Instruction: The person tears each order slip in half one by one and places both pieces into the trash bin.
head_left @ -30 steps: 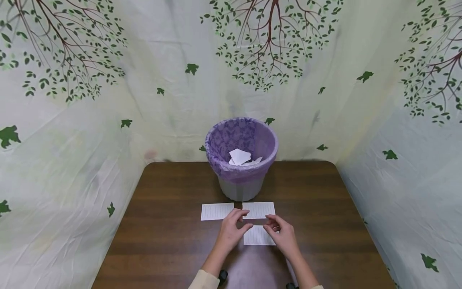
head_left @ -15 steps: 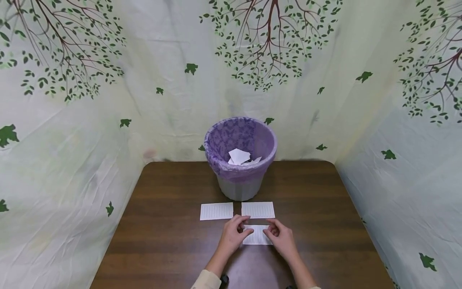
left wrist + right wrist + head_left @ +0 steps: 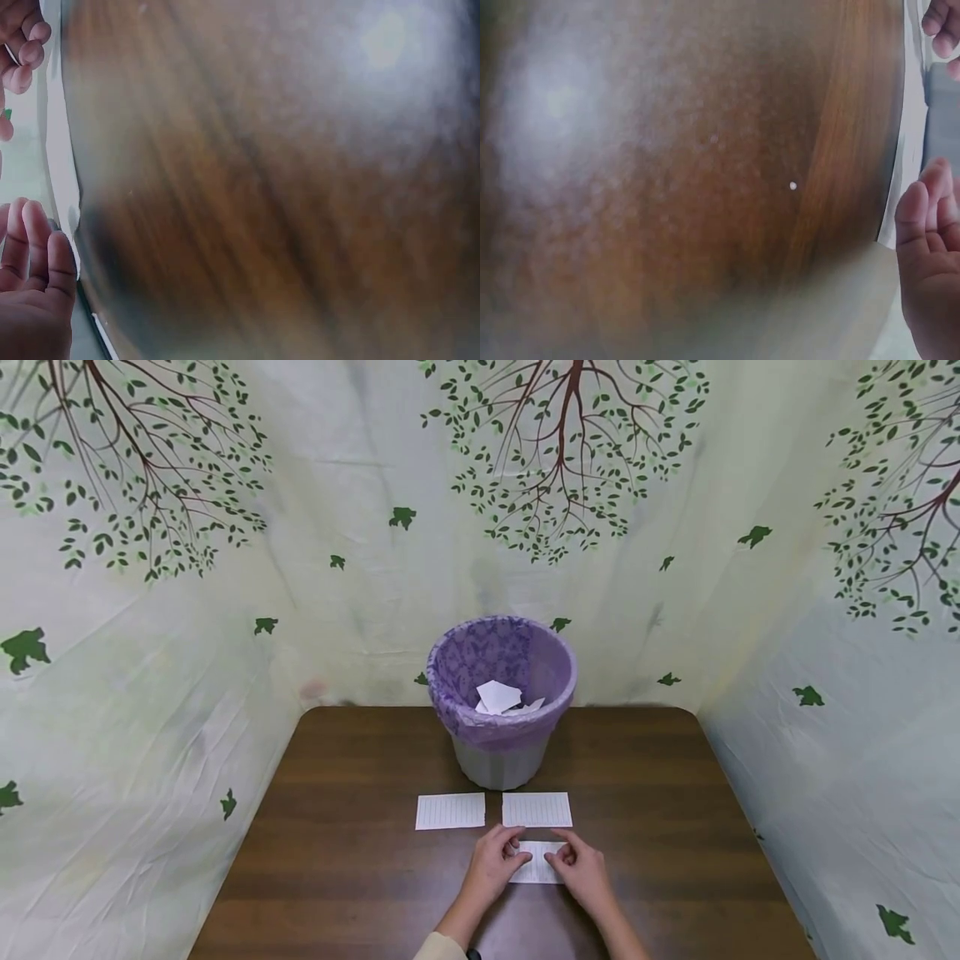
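Note:
Three white lined paper cards lie on the brown table. A left card and a right card form a row. Closer to the person, a near card lies below the right one. My left hand hovers at its left side, thumb and index finger curved and apart. My right hand mirrors this at its right side, partly covering it. Whether the fingertips touch the card, I cannot tell. In the wrist views, the left hand and the right hand show loosely bent fingers holding nothing visible.
Behind the cards stands a grey bin with a purple liner. Several torn white paper pieces lie in it. A pale curtain with printed trees and leaves surrounds the table's back and sides.
Both hands have come a little toward the person, and the left hand has also shifted slightly right. The head view has tilted up slightly. The cards keep their places on the table.

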The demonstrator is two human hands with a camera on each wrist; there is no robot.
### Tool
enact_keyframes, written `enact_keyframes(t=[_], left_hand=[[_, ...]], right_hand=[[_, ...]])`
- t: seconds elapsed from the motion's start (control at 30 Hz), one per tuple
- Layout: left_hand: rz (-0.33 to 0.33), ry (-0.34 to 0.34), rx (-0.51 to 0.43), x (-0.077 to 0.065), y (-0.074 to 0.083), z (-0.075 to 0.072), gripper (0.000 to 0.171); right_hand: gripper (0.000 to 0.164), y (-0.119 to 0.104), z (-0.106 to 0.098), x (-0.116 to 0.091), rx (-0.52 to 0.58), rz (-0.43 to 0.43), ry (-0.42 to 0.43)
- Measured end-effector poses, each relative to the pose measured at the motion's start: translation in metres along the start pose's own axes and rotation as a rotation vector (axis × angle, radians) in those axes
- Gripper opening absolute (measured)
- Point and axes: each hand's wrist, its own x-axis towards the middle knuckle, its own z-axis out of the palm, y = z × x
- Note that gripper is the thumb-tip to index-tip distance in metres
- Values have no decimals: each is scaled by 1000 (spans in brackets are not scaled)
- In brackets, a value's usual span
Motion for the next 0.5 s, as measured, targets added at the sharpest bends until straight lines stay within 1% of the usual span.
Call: enact_keyframes(t=[0.13,0.27,0.4,0.5], left_hand=[[-45,-25,-14,0,-1,3,39],[-68,-40,-2,-1,-2,6,40],[-63,-62,45,-2,-2,9,42],[-49,-78,113,-2,0,9,44]], right_hand=[[37,3,3,0,-33,-27,18],[39,4,4,0,-77,-13,6],[38,5,4,1,-105,11,-13],[36,4,5,1,-131,-3,-20]])
